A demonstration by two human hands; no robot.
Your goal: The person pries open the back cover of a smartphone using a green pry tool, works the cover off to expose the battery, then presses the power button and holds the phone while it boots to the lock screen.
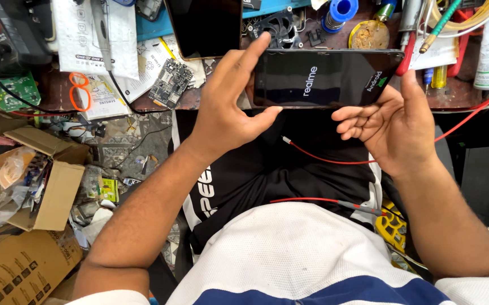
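Over the lap, head view: we hold a black smartphone [326, 78] sideways between both hands, its screen lit with a start-up logo. Our left hand [227, 107] closes its grip on the phone's left end, index finger over the top edge, thumb under the bottom edge. Our right hand [394, 121] cups the right end, thumb up along the side, fingers curled loosely beneath. Beyond the phone, the cluttered tabletop [58, 93] carries a bare circuit board [170, 83], a second dark phone [205, 25], and a small fan [278, 26]. A red wire [335, 158] crosses the lap below. Cardboard boxes [35, 186] sit on the floor, left.
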